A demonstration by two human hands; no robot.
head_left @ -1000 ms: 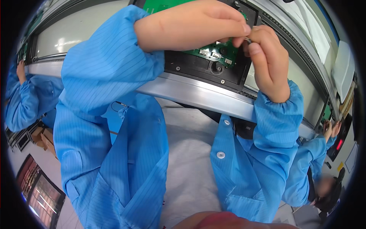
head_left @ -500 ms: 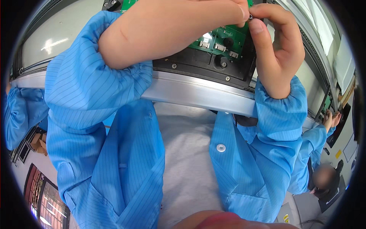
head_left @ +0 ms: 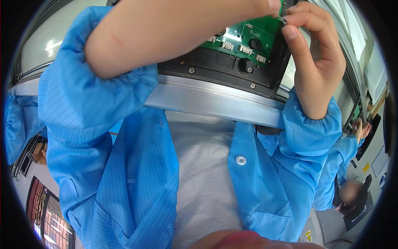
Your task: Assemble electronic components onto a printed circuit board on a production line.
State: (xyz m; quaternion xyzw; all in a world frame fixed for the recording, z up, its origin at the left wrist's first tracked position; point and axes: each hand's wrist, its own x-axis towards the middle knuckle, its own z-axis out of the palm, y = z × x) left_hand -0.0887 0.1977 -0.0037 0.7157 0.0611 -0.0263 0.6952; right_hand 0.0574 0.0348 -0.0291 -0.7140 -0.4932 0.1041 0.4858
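A green circuit board lies in a black frame fixture, with several white connectors along its near edge. My left arm reaches over the board, and my left hand is partly cut off by the top edge, so most of its fingers are hidden. Beyond the board's right side my right hand pinches a small dark metallic part between thumb and index finger. A left fingertip is close to that part; whether it touches is too small to tell.
A silver metal rail runs along the near side of the fixture. Black round knobs and screws hold the frame. At the far right a co-worker in a blue sleeve works with both hands; another blue sleeve shows at far left.
Both hands have shifted slightly up, and my right hand also moved right with the small part. My left fingers have slid further out of view at the top. The part's metallic end shows more.
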